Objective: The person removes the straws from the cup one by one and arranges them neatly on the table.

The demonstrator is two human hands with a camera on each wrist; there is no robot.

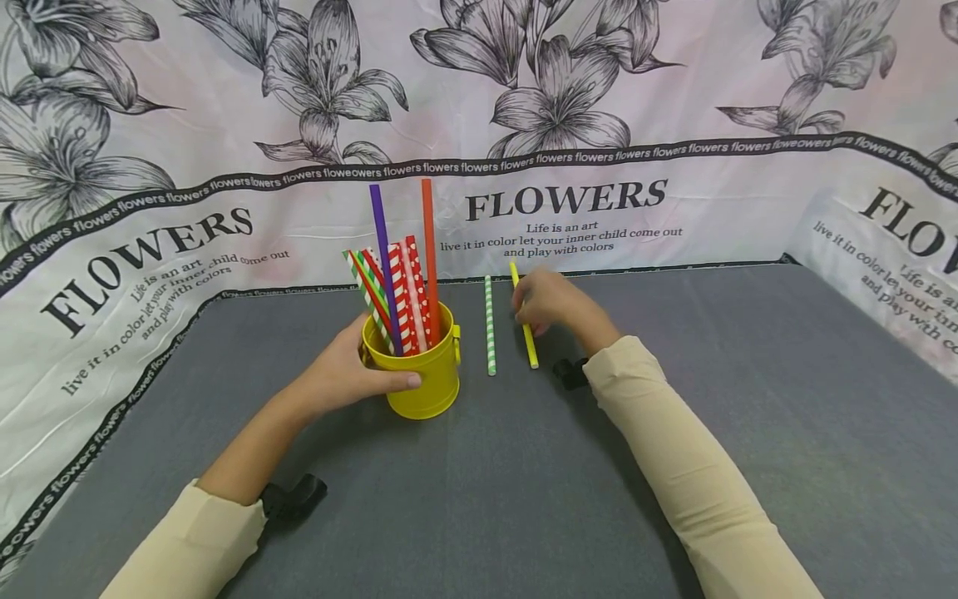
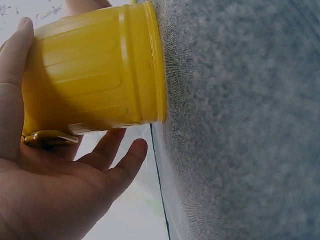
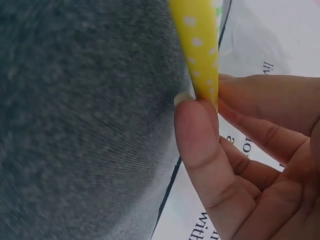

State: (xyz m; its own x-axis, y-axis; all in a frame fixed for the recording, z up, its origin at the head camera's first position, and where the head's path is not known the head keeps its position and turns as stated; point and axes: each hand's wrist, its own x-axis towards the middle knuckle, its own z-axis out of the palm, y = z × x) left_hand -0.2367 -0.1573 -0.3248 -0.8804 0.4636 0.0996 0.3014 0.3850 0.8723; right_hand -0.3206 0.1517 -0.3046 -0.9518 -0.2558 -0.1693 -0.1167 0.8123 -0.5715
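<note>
A small yellow bucket [image 1: 424,387] stands upright on the grey table, holding several paper straws. My left hand [image 1: 352,366] grips its left side, thumb across the front and the other fingers behind. In the left wrist view the bucket [image 2: 90,70] has a handle joint beside the palm. My right hand [image 1: 550,301] pinches a yellow straw [image 1: 530,345] between thumb and fingers. White dots cover this yellow straw [image 3: 197,45] in the right wrist view. Between bucket and right hand lies a green-and-white striped straw [image 1: 490,324].
Inside the bucket, a purple straw [image 1: 380,241] and an orange straw [image 1: 428,233] rise above the shorter red-and-white straws [image 1: 402,291]. A white flower-printed sheet [image 1: 337,225] with lettering borders the grey table [image 1: 479,499] at the back and sides.
</note>
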